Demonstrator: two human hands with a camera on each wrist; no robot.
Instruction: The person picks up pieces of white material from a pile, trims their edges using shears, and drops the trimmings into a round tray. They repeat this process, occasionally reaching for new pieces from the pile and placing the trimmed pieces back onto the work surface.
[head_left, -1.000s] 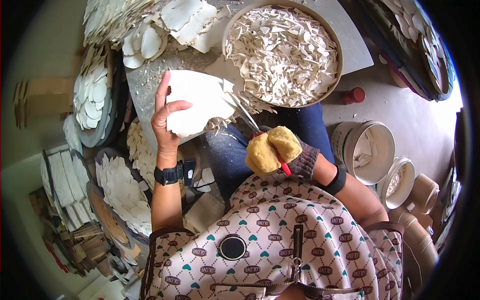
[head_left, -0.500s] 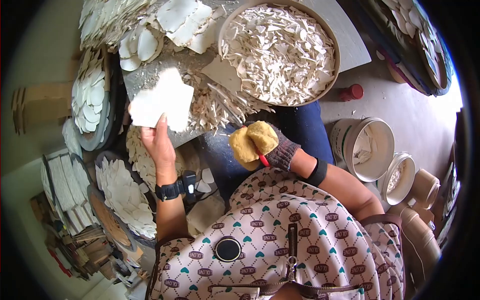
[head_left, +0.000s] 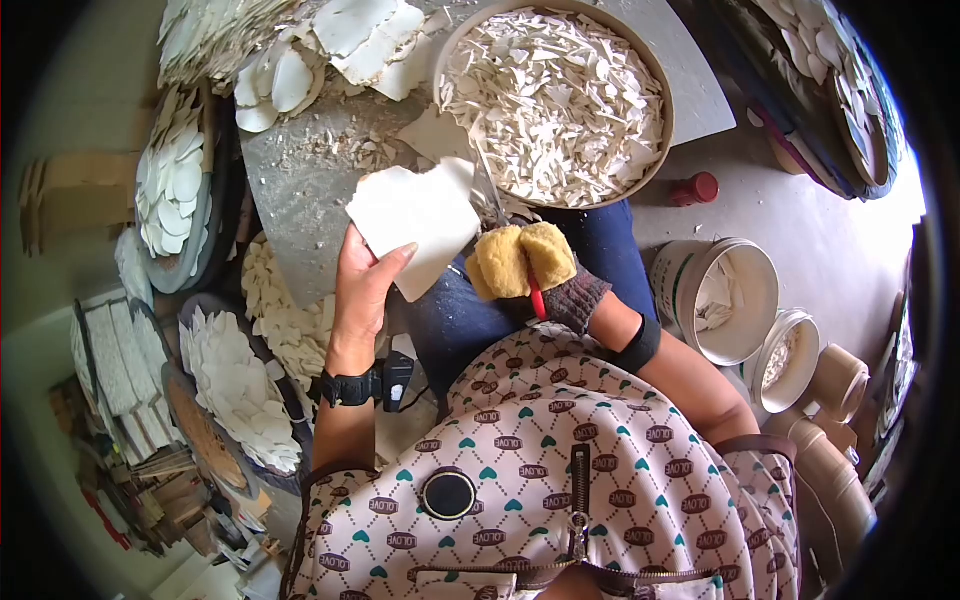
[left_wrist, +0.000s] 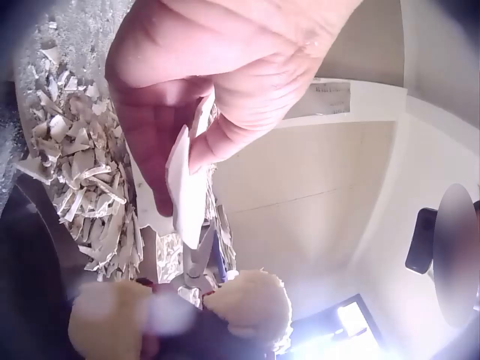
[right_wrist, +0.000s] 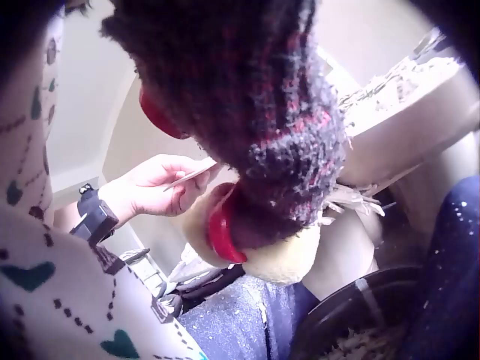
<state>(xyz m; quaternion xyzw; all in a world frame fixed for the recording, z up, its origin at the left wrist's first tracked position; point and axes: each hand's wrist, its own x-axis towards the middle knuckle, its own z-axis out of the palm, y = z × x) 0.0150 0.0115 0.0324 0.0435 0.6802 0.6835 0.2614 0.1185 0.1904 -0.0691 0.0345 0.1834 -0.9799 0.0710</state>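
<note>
My left hand (head_left: 362, 290) pinches a flat white sheet (head_left: 425, 225) with a ragged far edge, thumb on top and fingers beneath. Dark knitted glove covers my right hand (head_left: 580, 300), which grips shears with red handles (right_wrist: 223, 232) wrapped in yellow sponge (head_left: 520, 262). The metal blades (left_wrist: 196, 259) point away from me, close beside the sheet's right edge in the head view. Seen from the left wrist, the sheet (left_wrist: 187, 195) is nearly edge-on, just above the blades. The glove hides most of the right fingers.
A round tray (head_left: 671, 110) full of white slivers stands on the grey table (head_left: 280, 210). Stacked white sheets (head_left: 360, 40) lie at the table's far left. Buckets (head_left: 676, 300) stand on the floor at right, near a red jar-like object (head_left: 695, 190). Sacks of white pieces (head_left: 235, 390) crowd the left.
The sheet swung left away from the shears and turned, then came back right beside the blades. My right hand shifted left, then slightly forward and right, still holding the shears.
</note>
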